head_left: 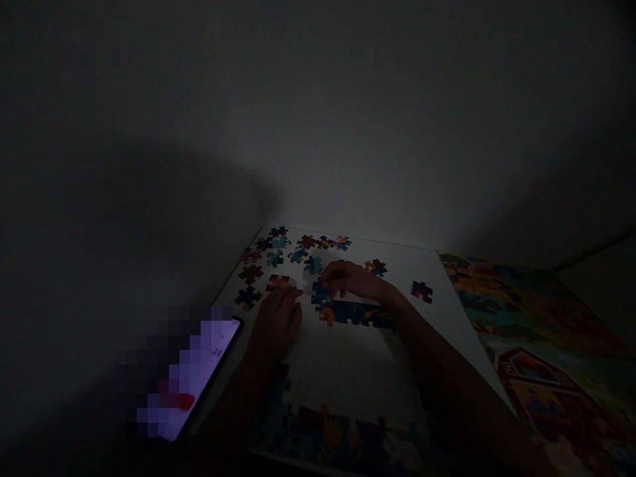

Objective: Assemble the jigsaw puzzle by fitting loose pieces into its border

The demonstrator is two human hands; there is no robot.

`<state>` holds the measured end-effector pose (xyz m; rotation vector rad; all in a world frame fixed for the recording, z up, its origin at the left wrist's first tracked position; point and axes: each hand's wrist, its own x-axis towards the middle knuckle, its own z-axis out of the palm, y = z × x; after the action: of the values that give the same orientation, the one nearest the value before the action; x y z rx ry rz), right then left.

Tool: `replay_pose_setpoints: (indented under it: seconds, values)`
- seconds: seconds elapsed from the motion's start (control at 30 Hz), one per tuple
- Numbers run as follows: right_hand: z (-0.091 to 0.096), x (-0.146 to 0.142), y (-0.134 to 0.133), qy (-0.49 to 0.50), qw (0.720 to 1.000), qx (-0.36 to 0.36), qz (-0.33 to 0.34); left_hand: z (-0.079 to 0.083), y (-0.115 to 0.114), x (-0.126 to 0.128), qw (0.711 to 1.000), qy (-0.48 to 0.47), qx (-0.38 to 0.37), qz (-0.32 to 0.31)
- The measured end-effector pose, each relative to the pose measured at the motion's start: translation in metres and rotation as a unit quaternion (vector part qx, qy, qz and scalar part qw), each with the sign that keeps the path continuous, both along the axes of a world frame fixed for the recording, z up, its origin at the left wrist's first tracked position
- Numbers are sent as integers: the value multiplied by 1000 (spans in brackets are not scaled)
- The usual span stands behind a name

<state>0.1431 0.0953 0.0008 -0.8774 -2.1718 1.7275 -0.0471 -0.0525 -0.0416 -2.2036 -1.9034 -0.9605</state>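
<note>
About a dozen multicoloured jigsaw pieces (251, 273) crowd the far-left corner of the white desk (328, 368); one black-edged lit phone (207, 371) lies along its left edge. The right hand (345, 278) bends over one blue knobbed piece (318, 295) mid-desk, grip impossible to tell, forearm (422, 341) blocking one joined dark strip (358, 314). The left hand (281, 313) rests loose.

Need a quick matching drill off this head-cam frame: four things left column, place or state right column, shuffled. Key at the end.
Column 1
1. Smartphone
2. Lone jigsaw piece
3. Right hand
4. Red-barn picture

Column 2
A. At a blue jigsaw piece
B. Past the right edge of the white surface
C. Lit up, purplish
D. On the white surface, right of the other loose pieces

Pairs: 1-C, 2-D, 3-A, 4-B
</note>
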Motion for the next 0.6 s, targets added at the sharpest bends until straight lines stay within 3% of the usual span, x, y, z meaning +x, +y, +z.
replay_pose_setpoints:
  seconds: [0.4,0.6]
  values:
    - [-5,-15,-15,-10,999,5,33,4,-4,4,998,-18,-47,-30]
    - [-17,-20,-19,8,997,53,49,1,-3,4,995,-10,-86,-47]
